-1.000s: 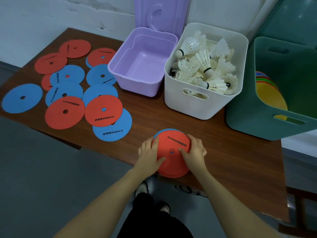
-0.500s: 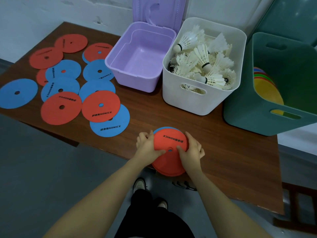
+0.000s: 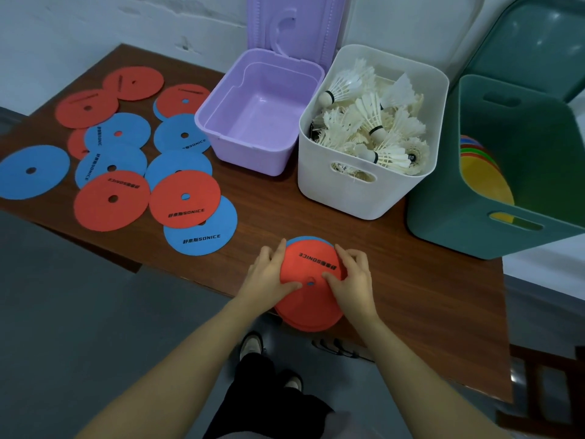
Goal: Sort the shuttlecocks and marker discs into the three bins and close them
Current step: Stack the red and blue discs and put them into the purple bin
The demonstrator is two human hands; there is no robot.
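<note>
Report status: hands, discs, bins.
Left hand and right hand grip stacked red and blue marker discs at table edge. Purple plastic bin open, empty. Nothing blocking.

Cut off at the right edge: the green bin [image 3: 493,217], its stacked coloured discs [image 3: 484,182] only partly seen behind the wall. Lost past the top edge: the purple lid [image 3: 294,23]. Hidden under the top red disc [image 3: 311,277]: all but a blue sliver of the stack beneath. Buried beneath the upper shuttlecocks [image 3: 373,128]: the white bin's lower contents. Too small to read: print on far discs.
</note>
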